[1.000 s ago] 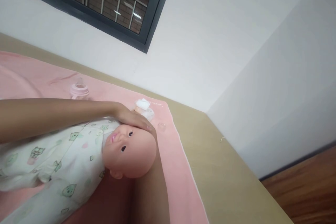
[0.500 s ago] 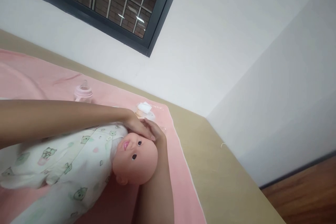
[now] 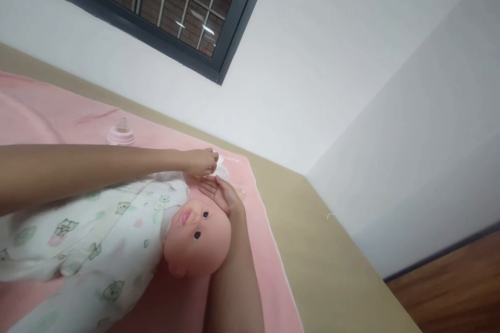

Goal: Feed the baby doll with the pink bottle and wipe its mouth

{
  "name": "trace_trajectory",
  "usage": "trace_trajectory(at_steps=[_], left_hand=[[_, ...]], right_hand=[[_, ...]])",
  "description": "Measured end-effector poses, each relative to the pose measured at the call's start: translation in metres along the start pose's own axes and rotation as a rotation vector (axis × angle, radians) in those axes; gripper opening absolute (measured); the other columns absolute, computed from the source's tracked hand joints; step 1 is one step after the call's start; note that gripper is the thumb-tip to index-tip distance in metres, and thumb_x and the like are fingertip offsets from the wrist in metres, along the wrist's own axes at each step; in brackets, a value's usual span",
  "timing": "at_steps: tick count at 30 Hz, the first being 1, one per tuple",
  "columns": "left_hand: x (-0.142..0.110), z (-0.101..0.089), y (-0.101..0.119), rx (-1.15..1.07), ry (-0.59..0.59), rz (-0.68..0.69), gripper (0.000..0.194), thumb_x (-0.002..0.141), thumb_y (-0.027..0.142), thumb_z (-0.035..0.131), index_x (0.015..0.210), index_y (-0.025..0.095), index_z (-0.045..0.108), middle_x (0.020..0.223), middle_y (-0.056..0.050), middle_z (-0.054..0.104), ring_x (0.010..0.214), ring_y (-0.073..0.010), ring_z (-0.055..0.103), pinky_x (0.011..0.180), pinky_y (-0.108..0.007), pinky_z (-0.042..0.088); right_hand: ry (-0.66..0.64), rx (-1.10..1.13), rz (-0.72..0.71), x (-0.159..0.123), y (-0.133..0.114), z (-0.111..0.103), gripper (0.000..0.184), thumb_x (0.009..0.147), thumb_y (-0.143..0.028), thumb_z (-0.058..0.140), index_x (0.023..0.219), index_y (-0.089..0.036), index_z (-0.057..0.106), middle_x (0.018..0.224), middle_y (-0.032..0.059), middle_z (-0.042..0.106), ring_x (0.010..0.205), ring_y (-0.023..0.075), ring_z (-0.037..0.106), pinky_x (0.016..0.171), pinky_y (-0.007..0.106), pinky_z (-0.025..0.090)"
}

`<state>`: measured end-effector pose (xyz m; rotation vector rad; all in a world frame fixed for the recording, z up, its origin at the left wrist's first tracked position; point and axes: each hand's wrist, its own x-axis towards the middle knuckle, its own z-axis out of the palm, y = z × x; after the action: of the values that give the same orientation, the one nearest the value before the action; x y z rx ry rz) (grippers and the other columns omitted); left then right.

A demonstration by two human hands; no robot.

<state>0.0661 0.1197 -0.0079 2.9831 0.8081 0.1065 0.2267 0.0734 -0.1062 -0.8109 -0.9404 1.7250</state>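
A baby doll [image 3: 195, 231] in a white sleepsuit with green prints lies on its back on a pink towel [image 3: 47, 114]. My right forearm runs under the doll's head. My right hand [image 3: 219, 195] lies just beyond the head with its fingers stretched out flat. My left arm reaches in from the left over the doll's chest. My left hand [image 3: 201, 161] has its fingers curled and pinched on a white pad [image 3: 220, 159] that sits on a small white container, mostly hidden by the hand.
A pink baby bottle [image 3: 121, 134] stands on the towel behind my left arm. The towel covers a tan table [image 3: 332, 270] whose edge runs along the right, above a wooden floor. A white wall and a barred window lie behind.
My left hand has left the doll's head and moved up to the white pad. My right hand has come out from behind the head with its fingers spread.
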Motion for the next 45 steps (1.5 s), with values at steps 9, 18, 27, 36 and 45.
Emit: trace_trajectory(at_steps=[9, 18, 27, 36, 45], left_hand=[[0.001, 0.014, -0.026, 0.084, -0.134, -0.116, 0.045, 0.076, 0.015, 0.057, 0.12, 0.019, 0.065, 0.143, -0.016, 0.044, 0.13, -0.0398, 0.036, 0.096, -0.047, 0.039], [-0.018, -0.014, -0.01, -0.009, 0.046, -0.05, 0.04, 0.085, 0.025, 0.052, 0.124, 0.017, 0.059, 0.137, -0.01, 0.053, 0.124, -0.0252, 0.047, 0.097, -0.03, 0.037], [-0.084, -0.051, 0.037, -0.491, 0.444, -0.2, 0.033, 0.064, 0.048, 0.073, 0.067, 0.017, 0.062, 0.063, 0.0, 0.058, 0.058, -0.0138, 0.048, 0.054, -0.024, 0.033], [-0.145, -0.033, 0.052, -0.698, 0.422, -0.282, 0.03, 0.068, 0.043, 0.066, 0.084, 0.019, 0.055, 0.082, 0.001, 0.063, 0.066, -0.0149, 0.054, 0.058, -0.022, 0.039], [-0.157, -0.025, 0.07, -0.818, 0.312, -0.316, 0.026, 0.072, 0.043, 0.064, 0.088, 0.022, 0.066, 0.072, 0.003, 0.065, 0.059, -0.014, 0.057, 0.047, -0.019, 0.037]], right_hand=[[-0.009, -0.032, 0.009, 0.001, -0.001, 0.001, 0.022, 0.091, -0.023, 0.049, 0.088, -0.008, 0.065, 0.096, 0.0156, 0.07, 0.103, 0.0227, 0.066, 0.106, 0.043, 0.042], [-0.014, -0.051, 0.003, 0.001, -0.003, 0.004, 0.021, 0.09, -0.019, 0.045, 0.09, -0.009, 0.064, 0.096, 0.0143, 0.071, 0.098, 0.0214, 0.067, 0.105, 0.045, 0.043], [0.017, -0.063, -0.008, 0.006, 0.002, 0.001, 0.014, 0.086, -0.021, 0.054, 0.095, -0.014, 0.061, 0.087, 0.0092, 0.071, 0.093, 0.021, 0.068, 0.102, 0.045, 0.045], [0.043, -0.087, 0.004, -0.004, -0.004, 0.011, 0.021, 0.087, -0.025, 0.056, 0.102, -0.01, 0.06, 0.102, 0.0139, 0.069, 0.097, 0.0201, 0.068, 0.105, 0.04, 0.044], [0.09, -0.13, 0.015, -0.007, -0.008, 0.02, 0.02, 0.089, -0.024, 0.052, 0.101, -0.009, 0.06, 0.102, 0.0151, 0.069, 0.096, 0.0206, 0.068, 0.106, 0.042, 0.043]])
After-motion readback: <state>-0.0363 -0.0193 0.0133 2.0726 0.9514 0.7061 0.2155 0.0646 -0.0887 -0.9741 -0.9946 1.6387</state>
